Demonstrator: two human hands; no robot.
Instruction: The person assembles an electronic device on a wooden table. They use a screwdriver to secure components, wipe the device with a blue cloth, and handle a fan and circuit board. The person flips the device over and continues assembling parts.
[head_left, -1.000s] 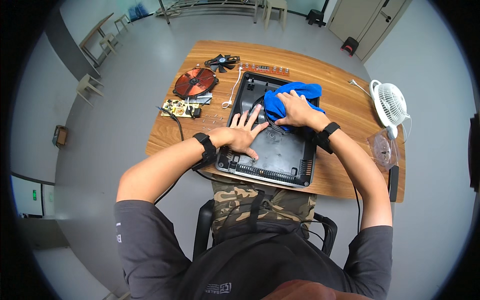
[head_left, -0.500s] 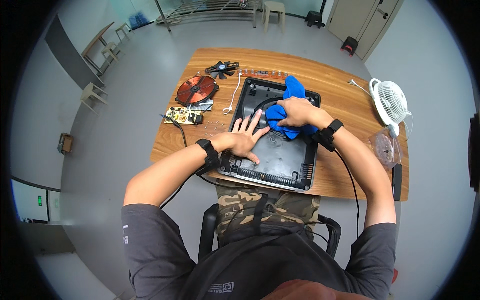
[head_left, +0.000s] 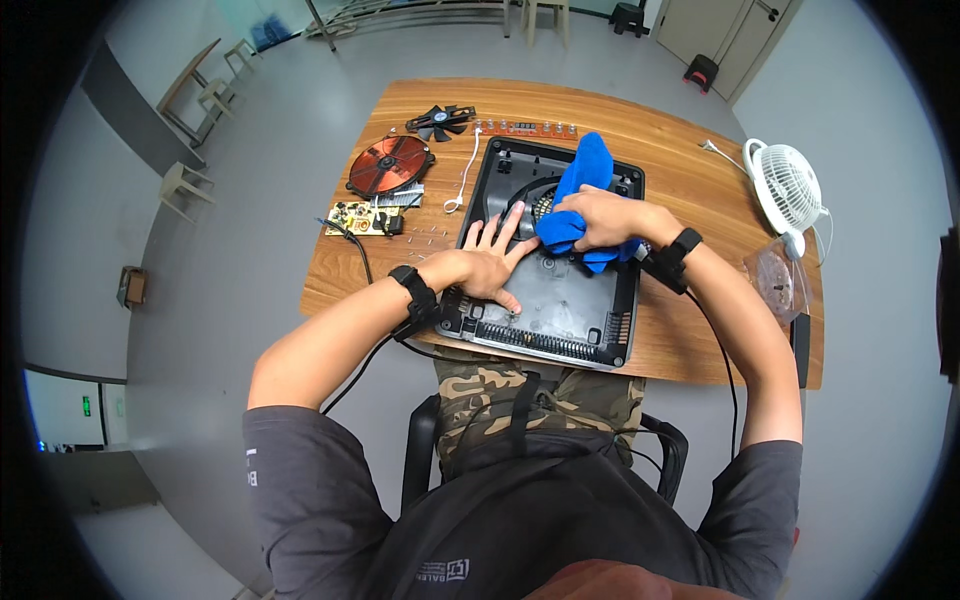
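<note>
Left hand (head_left: 486,272) lies splayed at nine o'clock on black appliance casing (head_left: 560,312); right hand (head_left: 612,218) clutches blue cloth (head_left: 588,162) at one.

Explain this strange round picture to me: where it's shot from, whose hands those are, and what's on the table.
There's no machine; a person works bare-handed. A wide fisheye camera worn on their head looks down, so straight edges bend. The right hand holds a bunched blue cloth over a black plastic housing; the left hand lies spread on it. Left of that, on the wooden table, are a coppery disc, black fan and circuit board; far right, a white fan.
</note>
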